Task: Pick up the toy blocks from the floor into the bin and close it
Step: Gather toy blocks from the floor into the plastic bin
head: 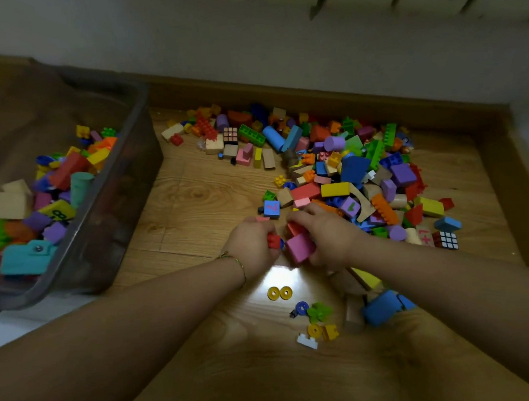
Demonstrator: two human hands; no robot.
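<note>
Two bare forearms are stretched forward over the wooden floor (192,201), and a thin bracelet (236,260) is worn on the left wrist. The left hand (252,247) is curled round a small red brick (273,240). Just beside it, the right hand (328,233) is closed on a pink block (301,247) and a red block (295,228). Two yellow rings (279,293) lie side by side on the floor between the wrists, in a bright patch of light. A large pile of toy blocks (347,165) is spread beyond the hands, up to the skirting board, and a small puzzle cube (446,239) is seen at its right edge. The translucent grey bin (119,208) stands uncovered at the left, well apart from the hands, and is partly filled with coloured blocks (57,192).
</note>
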